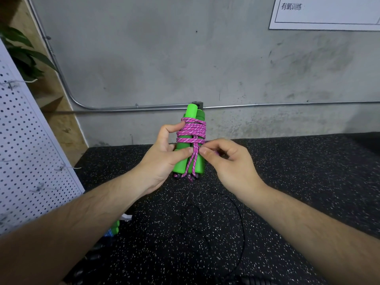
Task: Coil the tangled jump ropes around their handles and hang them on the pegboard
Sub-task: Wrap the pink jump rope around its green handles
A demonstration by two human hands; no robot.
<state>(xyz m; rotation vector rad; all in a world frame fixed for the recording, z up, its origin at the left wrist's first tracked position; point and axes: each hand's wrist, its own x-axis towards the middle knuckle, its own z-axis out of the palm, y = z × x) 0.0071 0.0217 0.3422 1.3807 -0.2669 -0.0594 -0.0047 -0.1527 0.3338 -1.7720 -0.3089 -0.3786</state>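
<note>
Two green foam handles stand side by side, upright, in front of me. A pink braided rope is coiled several times around their upper half, and two strands run down the front to the handles' lower ends. My left hand grips the handles from the left, thumb pressing the strands. My right hand pinches the rope at the right of the handles. A thin black jump rope lies in loose loops on the floor below. The white pegboard leans at the left.
Black speckled rubber flooring meets a grey concrete wall with a metal conduit along its base. More green handles and a white item lie by the pegboard's foot. A leafy plant stands at the upper left.
</note>
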